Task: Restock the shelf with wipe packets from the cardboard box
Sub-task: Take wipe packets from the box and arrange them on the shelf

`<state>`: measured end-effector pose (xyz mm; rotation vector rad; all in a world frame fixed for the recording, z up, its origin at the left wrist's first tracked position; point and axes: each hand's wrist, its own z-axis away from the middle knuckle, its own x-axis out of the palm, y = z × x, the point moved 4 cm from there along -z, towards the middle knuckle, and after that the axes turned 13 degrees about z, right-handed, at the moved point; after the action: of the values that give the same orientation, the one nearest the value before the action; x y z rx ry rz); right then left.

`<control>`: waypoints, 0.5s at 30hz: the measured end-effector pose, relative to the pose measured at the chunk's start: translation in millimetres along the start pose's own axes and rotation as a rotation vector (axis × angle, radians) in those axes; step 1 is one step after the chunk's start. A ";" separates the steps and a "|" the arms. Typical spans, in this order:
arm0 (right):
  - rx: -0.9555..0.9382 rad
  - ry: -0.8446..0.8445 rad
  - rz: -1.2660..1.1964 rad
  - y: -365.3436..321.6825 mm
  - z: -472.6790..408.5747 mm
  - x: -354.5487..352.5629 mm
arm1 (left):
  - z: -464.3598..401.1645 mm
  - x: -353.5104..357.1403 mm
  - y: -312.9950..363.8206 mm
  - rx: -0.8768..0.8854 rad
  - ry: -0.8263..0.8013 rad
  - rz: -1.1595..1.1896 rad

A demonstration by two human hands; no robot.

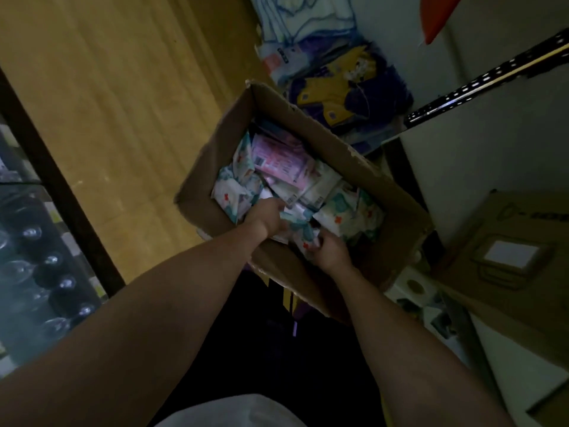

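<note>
Floor (101,97) under me: yellowish wood-look boards, dimly lit. To my left, a dark upright frame (61,186) runs diagonally; behind it, rows of dark bottles (46,266) with shiny caps, small pale tags beside some of them. Ahead and to the right, soft bagged goods: a white-and-blue printed pack (304,16) at the top, a purple-and-yellow pack (345,87) just below it. A black perforated rail (489,78) crosses the upper right at a slant. An orange-red shape (437,16) at the top right edge; cannot tell what it is. At right, a closed brown carton (505,251) with a white label (511,252), line drawing printed round it. White cloth (234,411) at the bottom edge.
</note>
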<state>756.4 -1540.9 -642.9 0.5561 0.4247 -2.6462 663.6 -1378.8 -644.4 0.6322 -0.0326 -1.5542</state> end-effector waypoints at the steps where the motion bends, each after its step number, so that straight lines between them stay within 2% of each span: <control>1: 0.016 0.027 -0.070 -0.9 7.5 -7.5 | 4.0 -6.6 3.1 0.004 -0.005 0.011; 6: 0.066 0.151 -0.376 -15.3 50.3 -47.6 | 26.5 -50.5 41.6 0.107 -0.083 -0.066; 8: 0.076 0.213 -0.448 -25.0 73.3 -65.2 | 39.8 -66.9 62.3 0.147 -0.110 -0.135; 15: 0.103 0.500 -0.669 -43.7 155.5 -125.6 | 106.7 -127.9 164.4 0.330 -0.216 -0.144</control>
<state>793.5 -1519.8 -442.7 1.3163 0.7240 -3.1454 764.0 -1315.4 -442.7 0.7331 -0.4220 -1.7685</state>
